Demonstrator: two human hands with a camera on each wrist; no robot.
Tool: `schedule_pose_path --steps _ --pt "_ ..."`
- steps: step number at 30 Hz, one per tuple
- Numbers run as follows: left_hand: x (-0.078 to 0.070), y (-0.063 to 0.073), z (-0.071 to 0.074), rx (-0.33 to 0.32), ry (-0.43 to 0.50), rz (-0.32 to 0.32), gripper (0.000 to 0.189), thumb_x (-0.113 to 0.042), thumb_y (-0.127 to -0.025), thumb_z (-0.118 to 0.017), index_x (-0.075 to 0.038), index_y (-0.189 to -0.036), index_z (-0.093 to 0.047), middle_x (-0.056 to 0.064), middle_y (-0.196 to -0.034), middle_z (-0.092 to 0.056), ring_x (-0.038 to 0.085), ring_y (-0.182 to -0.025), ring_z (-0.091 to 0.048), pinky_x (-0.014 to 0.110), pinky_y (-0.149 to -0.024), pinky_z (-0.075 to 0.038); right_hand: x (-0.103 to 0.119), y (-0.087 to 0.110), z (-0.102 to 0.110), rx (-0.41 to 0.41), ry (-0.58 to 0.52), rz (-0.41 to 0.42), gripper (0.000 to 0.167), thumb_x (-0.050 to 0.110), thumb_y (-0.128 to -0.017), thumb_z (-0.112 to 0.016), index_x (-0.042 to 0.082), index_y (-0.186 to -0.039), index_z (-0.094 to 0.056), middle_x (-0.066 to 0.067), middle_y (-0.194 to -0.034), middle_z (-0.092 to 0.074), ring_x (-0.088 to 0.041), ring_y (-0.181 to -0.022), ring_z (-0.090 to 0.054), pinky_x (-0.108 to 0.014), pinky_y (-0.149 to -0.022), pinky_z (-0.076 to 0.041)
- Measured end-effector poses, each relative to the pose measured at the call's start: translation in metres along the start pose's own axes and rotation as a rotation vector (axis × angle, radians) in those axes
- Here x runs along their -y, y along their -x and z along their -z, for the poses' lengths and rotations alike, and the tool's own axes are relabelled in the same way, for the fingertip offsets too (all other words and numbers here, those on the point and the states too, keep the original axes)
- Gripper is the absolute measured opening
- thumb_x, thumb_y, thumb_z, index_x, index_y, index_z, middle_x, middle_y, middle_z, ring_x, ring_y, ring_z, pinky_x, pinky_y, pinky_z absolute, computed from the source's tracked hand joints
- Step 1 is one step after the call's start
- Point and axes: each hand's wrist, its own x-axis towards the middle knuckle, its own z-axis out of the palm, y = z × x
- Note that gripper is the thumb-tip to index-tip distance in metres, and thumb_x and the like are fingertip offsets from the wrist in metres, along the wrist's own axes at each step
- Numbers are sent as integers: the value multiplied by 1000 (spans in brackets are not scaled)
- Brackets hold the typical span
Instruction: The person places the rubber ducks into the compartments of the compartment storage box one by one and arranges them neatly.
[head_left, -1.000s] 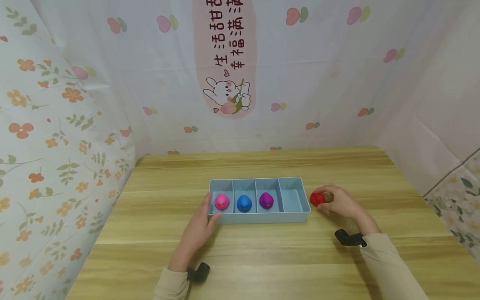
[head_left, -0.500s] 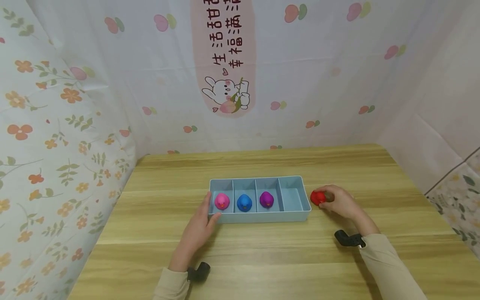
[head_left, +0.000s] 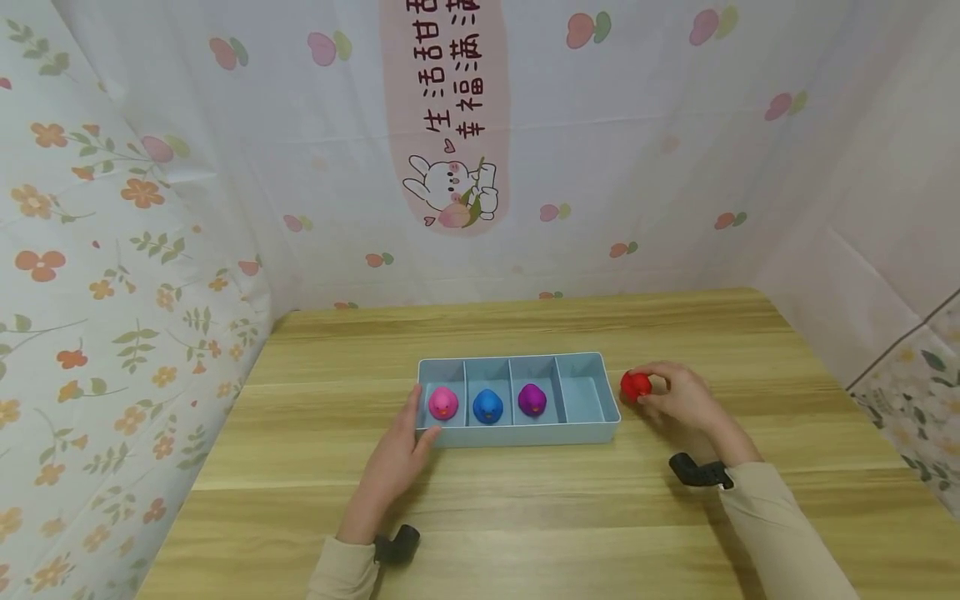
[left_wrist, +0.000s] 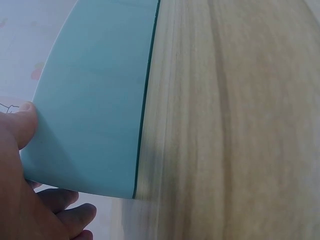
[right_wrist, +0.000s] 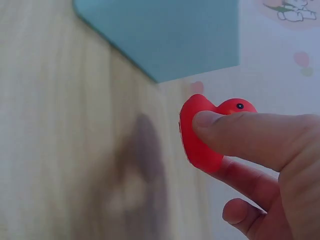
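Observation:
A light-blue divided tray (head_left: 525, 437) lies on the table. Its compartments hold, from left to right, a pink toy duck (head_left: 443, 404), a blue toy duck (head_left: 488, 407) and a purple toy duck (head_left: 532, 400); the rightmost one is bare. My left hand (head_left: 399, 450) rests against the tray's left end, thumb at the front rim and fingers along the end wall. Just right of the tray, my right hand (head_left: 684, 402) pinches a red rubber duck (right_wrist: 202, 132) between thumb and fingers. The right wrist view shows this duck above the table, its shadow apart from it.
The wooden table (head_left: 525, 533) reaches back to a patterned curtain (head_left: 637, 167). A floral cloth (head_left: 112, 333) hangs along the left side. Each wrist carries a black camera mount, such as the right one (head_left: 699, 472).
My right hand has raised the red duck slightly, and its face has turned more into view. The left hand and the tray stay in place.

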Motion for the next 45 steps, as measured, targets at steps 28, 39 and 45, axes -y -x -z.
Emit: schedule_pose_path --steps 28,39,45 --pt "3 -2 -2 -3 4 -11 71 -32 -98 -53 -1 -152 -17 24 -152 -30 39 -138 -33 51 -113 -29 66 -25 11 39 47 9 34 15 -80 -72 10 -113 -66 -16 -115 -65 -42 -110 -51 -54 -81 -33" --pt "4 0 -1 -9 14 -32 71 -35 -98 -52 -2 -151 -18 24 -151 -32 39 -138 -35 51 -112 -31 80 -28 -16 27 163 113 34 12 -70 -80 15 -101 -67 -2 -97 -69 -27 -89 -51 -44 -71 -25" --pt "5 -1 -1 -11 20 -26 71 -33 -98 -52 -2 -152 -18 24 -152 -31 39 -138 -34 51 -113 -30 82 -29 -28 43 239 135 32 14 -70 -81 18 -98 -66 -2 -93 -71 -24 -85 -47 -42 -69 -21"
